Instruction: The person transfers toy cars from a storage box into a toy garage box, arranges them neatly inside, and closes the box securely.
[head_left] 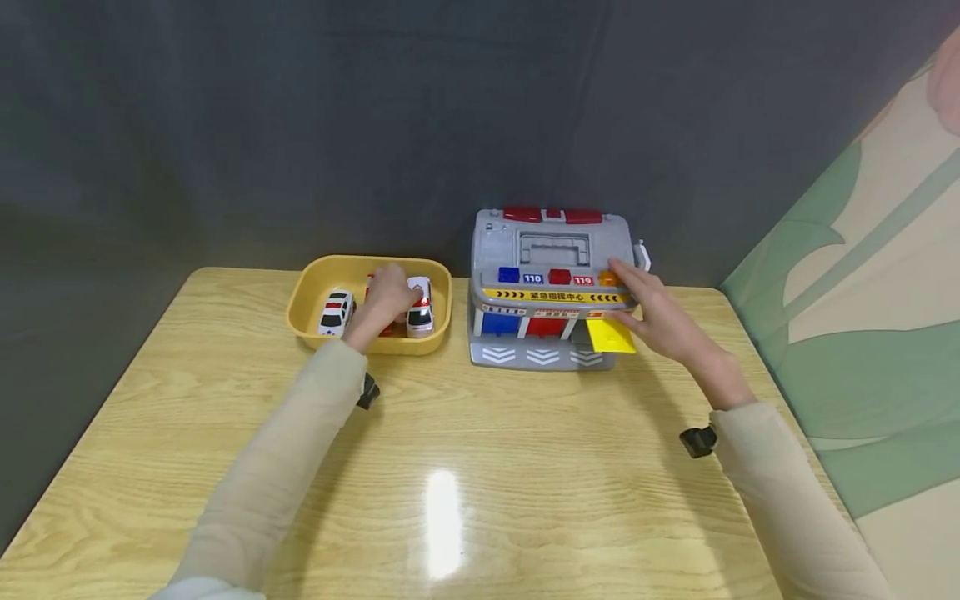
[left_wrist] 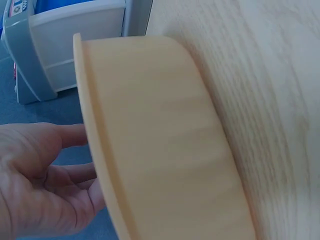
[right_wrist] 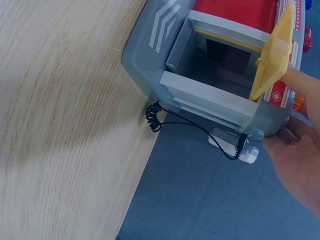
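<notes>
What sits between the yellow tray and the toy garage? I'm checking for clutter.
Nothing: the head view shows only bare table between the yellow tray and toy garage.

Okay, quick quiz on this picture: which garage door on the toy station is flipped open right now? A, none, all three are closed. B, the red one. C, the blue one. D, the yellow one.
D: the yellow door on the toy station is swung up by the right hand, and the right wrist view shows the empty bay behind it; the blue door and red door stay closed.
</notes>
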